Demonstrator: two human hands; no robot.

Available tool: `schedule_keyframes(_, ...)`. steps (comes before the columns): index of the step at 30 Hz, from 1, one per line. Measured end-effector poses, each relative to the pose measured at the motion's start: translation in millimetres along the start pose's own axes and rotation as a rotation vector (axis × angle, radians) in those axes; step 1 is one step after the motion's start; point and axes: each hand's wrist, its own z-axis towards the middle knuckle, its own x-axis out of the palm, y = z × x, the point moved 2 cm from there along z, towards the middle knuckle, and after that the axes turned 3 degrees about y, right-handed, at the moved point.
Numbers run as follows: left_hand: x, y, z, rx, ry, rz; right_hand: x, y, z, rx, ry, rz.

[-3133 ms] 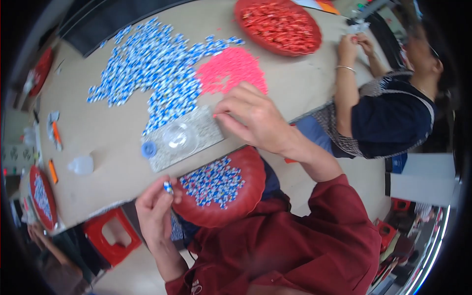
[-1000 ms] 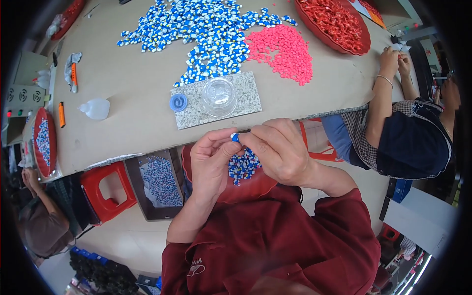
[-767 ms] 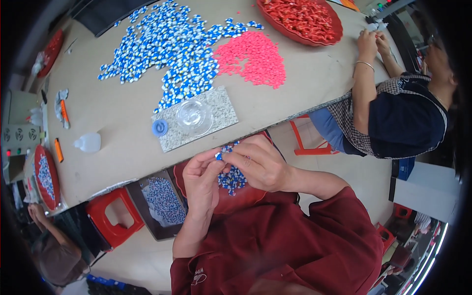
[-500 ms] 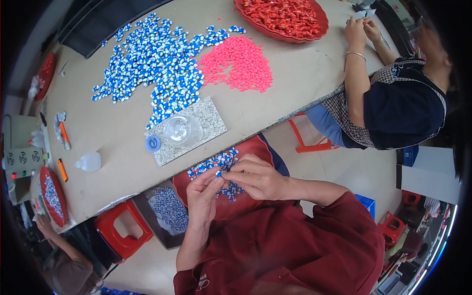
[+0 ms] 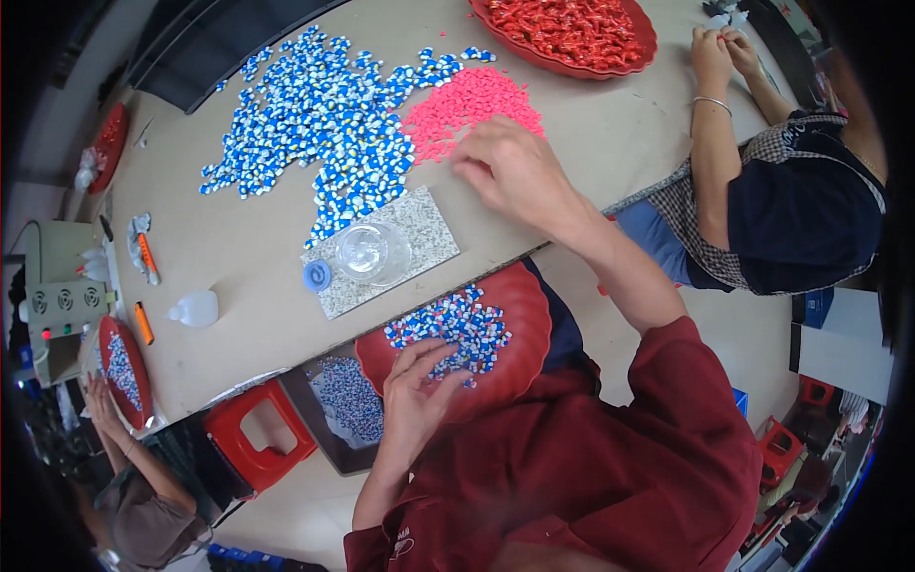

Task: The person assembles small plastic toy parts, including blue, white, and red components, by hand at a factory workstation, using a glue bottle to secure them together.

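Observation:
My right hand [image 5: 513, 173] is stretched over the table at the near edge of a heap of small pink pieces [image 5: 477, 100]. Its fingers are bent, and the tips are too hidden to show a grip. Low over a red scalloped tray [image 5: 519, 357] hovers my left hand [image 5: 419, 386], thumb and fingers apart with nothing visible between them. Small blue-and-white pieces [image 5: 472, 329], some with pink on them, lie in the tray. Left of the pink heap spreads a large pile of blue-and-white pieces [image 5: 295, 124].
A clear round container [image 5: 374, 253] and a blue round lid [image 5: 317, 275] stand on a speckled stone slab [image 5: 429, 229]. A white squeeze bottle [image 5: 197, 308] lies to the left. A red bowl [image 5: 572, 38] sits at the back. Co-workers' hands show at right [image 5: 720, 52] and left [image 5: 105, 410].
My right hand has left the tray and reached up to the pink heap. My left hand's fingers have parted; the small blue-and-white piece held between both hands is no longer seen there.

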Motion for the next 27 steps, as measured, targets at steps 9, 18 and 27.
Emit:
schedule_keyframes(9,-139.0,-32.5,81.5,0.071,-0.457,0.085,18.4,-6.3,21.6,0.013,0.111,-0.203)
schedule_keyframes(18,-165.5,-1.2,187.4,0.200,-0.569,0.568,18.1,0.4,3.4,-0.134,0.042,-0.273)
schedule_keyframes(27,-170.5,6.9,128.2,0.200,-0.458,-0.386,5.9,-4.7,-1.5,-0.141,0.011,-0.105)
